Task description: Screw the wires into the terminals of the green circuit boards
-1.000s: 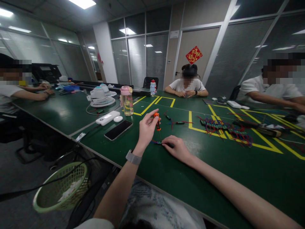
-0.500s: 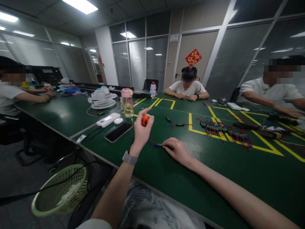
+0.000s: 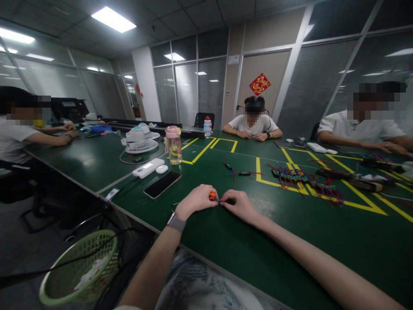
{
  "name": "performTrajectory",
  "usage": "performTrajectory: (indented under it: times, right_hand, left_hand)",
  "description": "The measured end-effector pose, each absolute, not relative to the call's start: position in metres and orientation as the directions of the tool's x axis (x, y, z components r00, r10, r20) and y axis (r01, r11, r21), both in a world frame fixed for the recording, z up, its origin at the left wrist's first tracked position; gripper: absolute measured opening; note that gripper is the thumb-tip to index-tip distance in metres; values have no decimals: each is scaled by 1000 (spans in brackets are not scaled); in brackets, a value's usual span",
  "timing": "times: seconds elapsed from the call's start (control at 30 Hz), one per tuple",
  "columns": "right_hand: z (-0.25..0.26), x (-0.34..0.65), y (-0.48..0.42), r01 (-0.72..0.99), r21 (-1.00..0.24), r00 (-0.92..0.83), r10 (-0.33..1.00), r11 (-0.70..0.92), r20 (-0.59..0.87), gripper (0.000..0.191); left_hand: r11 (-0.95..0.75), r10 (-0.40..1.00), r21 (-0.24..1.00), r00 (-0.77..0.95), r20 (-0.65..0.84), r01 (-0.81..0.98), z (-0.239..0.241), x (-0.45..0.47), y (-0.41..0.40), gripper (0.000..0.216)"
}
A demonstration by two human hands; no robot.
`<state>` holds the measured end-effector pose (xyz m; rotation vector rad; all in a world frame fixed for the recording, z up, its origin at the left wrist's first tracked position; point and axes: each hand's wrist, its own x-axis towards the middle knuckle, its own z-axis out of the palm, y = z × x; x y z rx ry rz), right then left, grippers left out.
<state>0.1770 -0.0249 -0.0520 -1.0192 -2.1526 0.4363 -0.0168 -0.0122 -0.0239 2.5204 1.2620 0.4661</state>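
My left hand point(image 3: 200, 199), with a grey watch band at the wrist, is closed around an orange-handled screwdriver point(image 3: 212, 196). A thin metal shaft shows on the other side of that hand, low over the table. Its fingertips meet a small green circuit board point(image 3: 219, 201) with thin wires, mostly hidden by fingers. The near end of that board is pinched by my right hand point(image 3: 238, 206), which rests on the green table point(image 3: 274, 258). Beyond the hands lie two more small wired boards point(image 3: 244, 173).
A phone point(image 3: 162, 184), a white power bank point(image 3: 148, 168) and a pink-lidded bottle point(image 3: 174, 146) stand left of my hands. Many wired boards point(image 3: 290, 174) lie at right on yellow tape. A green basket point(image 3: 80, 267) is on the floor. Several people sit around the table.
My left hand has come down and to the right, from raised above the table to the board at my right fingertips. The right hand stays nearly in place.
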Motion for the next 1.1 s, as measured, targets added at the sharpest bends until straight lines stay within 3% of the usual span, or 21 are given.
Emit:
performTrajectory:
  times: [0.17, 0.47, 0.8, 1.0, 1.1]
  right_hand:
    - [-36, 174, -16, 589, -547, -507, 799, 595, 324, 12]
    - [-29, 174, -18, 577, -452, -593, 729, 680, 340, 15]
    - [-27, 174, -17, 597, -563, -527, 809, 571, 261, 14]
    - [-20, 181, -20, 570, -487, -547, 748, 662, 377, 14]
    - [-19, 183, -22, 535, -592, -441, 797, 603, 413, 10]
  left_hand:
    - [-568, 819, 357, 551, 160, 742, -21, -14, -15, 21]
    - [-571, 820, 311, 546, 173, 759, -18, -11, -20, 19]
    - [-576, 816, 316, 549, 179, 754, -19, -11, -20, 21]
    - [-611, 792, 282, 569, 222, 740, -18, -13, -23, 24]
    - [-621, 782, 319, 541, 308, 716, -13, -17, -26, 31]
